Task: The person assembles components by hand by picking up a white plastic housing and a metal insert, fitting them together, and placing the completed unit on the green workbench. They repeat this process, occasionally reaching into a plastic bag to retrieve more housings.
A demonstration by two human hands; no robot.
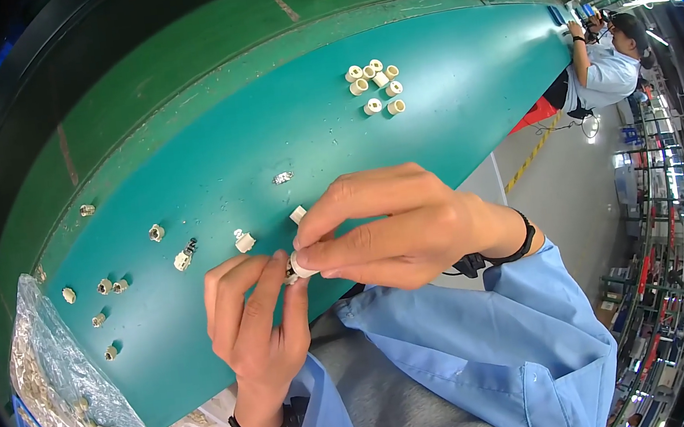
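Observation:
In front of my body, my two hands meet over the near edge of the green table. My right hand (398, 228) is closed, thumb and fingertips pinching a cream-white cylindrical plastic cap (305, 263). The fingers of my left hand (254, 312) close on a small insert with dark metal bits (290, 272), right against the cap's left end. My fingertips partly cover both pieces. Just beyond them, a white block-shaped piece (245, 241) and another small white piece (298, 214) lie on the table. A small metal-and-white piece (283, 177) rests farther back.
A group of white cylindrical caps (373, 106) stands at the far right. Several small fittings (104, 286) lie scattered leftward, near a clear plastic bag (75, 387) full of parts. A white piece with black contacts (185, 256) lies mid-table. Another person (608, 65) sits at the far end.

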